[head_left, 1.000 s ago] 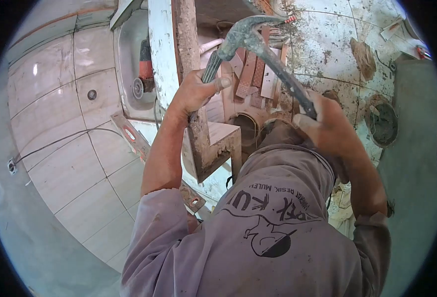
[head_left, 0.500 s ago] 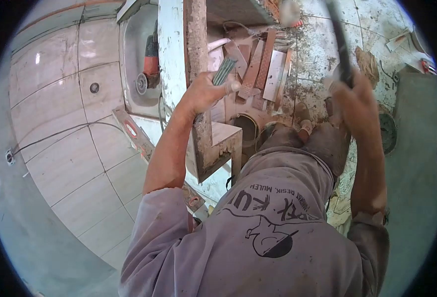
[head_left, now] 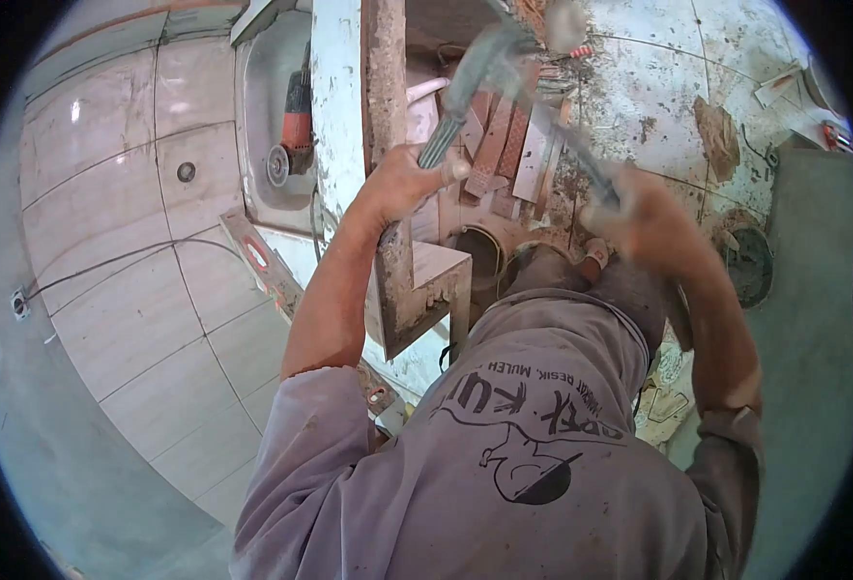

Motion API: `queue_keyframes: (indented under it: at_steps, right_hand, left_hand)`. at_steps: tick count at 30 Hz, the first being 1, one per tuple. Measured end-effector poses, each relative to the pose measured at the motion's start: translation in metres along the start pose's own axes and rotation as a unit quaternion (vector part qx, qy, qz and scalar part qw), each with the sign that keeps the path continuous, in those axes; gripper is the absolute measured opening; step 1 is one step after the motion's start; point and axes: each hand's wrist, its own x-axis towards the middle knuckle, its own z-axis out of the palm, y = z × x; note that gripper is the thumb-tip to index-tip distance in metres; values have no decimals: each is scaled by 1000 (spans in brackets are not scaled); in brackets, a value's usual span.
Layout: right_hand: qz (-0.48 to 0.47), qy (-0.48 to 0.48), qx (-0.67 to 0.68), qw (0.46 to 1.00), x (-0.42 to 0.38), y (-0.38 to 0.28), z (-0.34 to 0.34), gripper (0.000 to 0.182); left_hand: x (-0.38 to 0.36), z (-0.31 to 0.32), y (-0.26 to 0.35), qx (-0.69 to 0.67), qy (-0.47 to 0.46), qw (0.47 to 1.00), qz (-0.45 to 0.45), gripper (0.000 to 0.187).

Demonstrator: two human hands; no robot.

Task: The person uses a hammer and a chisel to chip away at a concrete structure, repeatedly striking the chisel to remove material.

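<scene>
My left hand [head_left: 397, 186] is closed round a chisel [head_left: 439, 143] with a greenish ribbed grip, tilted up and away from me. It is at the rough edge of a narrow wall [head_left: 385, 87] with chipped white paint; the chisel's lower end is mostly hidden behind my hand and wrist. In my right hand [head_left: 644, 220], blurred by motion, is the dark handle of a hammer [head_left: 581, 155]. The smeared hammer head [head_left: 489, 63] overlaps the top of the chisel in this view.
A red and black angle grinder [head_left: 296, 128] lies in a basin [head_left: 255, 77] left of the wall. Beside it are a spirit level [head_left: 257, 259] and tiled surface [head_left: 107, 174]. Cut tile strips [head_left: 496, 135], a bucket [head_left: 479, 253] and rubble cover the dirty floor.
My right hand has swung the hammer from upright at the right down and leftward to the chisel's top. My left hand has stayed in place with the chisel.
</scene>
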Motion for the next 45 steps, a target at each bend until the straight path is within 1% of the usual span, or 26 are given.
queue_keyframes:
  at_steps: [2,4,5,7,8,10,11,12,14,15,17,18,20,21,25,27,30,31,32,34,36,38,40,42,44,45]
  right_hand:
    - [-50,16,-8,999,-6,1,-4,33]
    - [248,-60,99,962,-3,-43,-34,40]
    - [248,-65,99,961,1,-36,-35,40]
    - [195,107,272,936,11,-13,-35,27]
    - [195,104,271,937,12,-6,-24,27]
    - [22,5,3,1000,12,7,-2,27]
    - [-28,-7,29,999,-1,2,4,22]
    - [-27,-2,27,999,-1,-8,-4,22]
    - [176,-84,90,977,5,-32,-31,30]
    - [175,-89,89,976,9,-31,-35,30]
    - [221,76,216,948,17,-23,-39,29]
    - [222,71,216,948,16,-25,-33,29]
    - [146,20,6,989,9,-26,-15,19]
    - [-25,7,9,1000,3,-19,2,25]
    - [127,-26,71,989,7,-20,-21,23]
    - [233,71,187,952,18,-31,-38,22]
    - [178,62,66,980,24,-30,-21,22]
    - [-76,37,-50,995,18,-18,-7,22]
    - [-75,41,-49,995,13,-9,-8,22]
    - [117,-98,53,987,13,-21,-19,19]
    - [117,-39,78,989,17,-23,-28,17]
    - [177,60,228,955,29,-28,-39,16]
    - [180,64,236,953,27,-24,-26,16]
    - [71,-98,46,992,13,-19,-5,19]
    - [19,-69,3,997,12,-9,-7,20]
    - [70,-41,59,995,16,-16,-15,19]
  left_hand:
    - [-1,3,4,-3,13,1000,23,46]
    - [-4,0,3,-37,20,998,51,45]
    - [-6,-1,4,-38,21,998,46,45]
    - [-7,-6,8,-5,-9,1000,-4,55]
    - [-6,-6,4,-7,-7,1000,-6,55]
    - [0,-4,-1,13,-11,999,-29,57]
    - [1,-2,-2,15,-15,999,-27,57]
    - [0,0,-2,5,-3,1000,-22,50]
    - [2,-3,1,-11,19,1000,-18,46]
    - [0,-5,3,-2,18,1000,-13,46]
    - [-5,-4,-2,5,18,1000,-18,47]
    - [-4,-2,-4,9,27,1000,-3,47]
    - [2,-5,0,18,37,999,22,47]
    - [1,-7,-1,5,14,1000,-14,50]
    - [0,-6,-4,31,5,998,-62,55]
    - [-4,-8,7,36,9,998,-52,55]
    - [-2,-5,2,41,4,998,-47,56]
    - [2,-5,-1,42,-1,998,-54,57]
    - [4,-5,-3,44,-2,998,-51,57]
    - [6,-4,-3,61,0,997,-38,59]
    - [4,-6,1,68,2,997,-47,59]
    - [0,-8,0,78,6,995,-59,59]
    - [2,-9,1,66,22,996,-51,57]
    - [6,-4,-3,60,21,997,-49,55]
    - [9,-1,-9,50,20,997,-48,53]
    - [7,0,-10,41,33,998,-29,49]
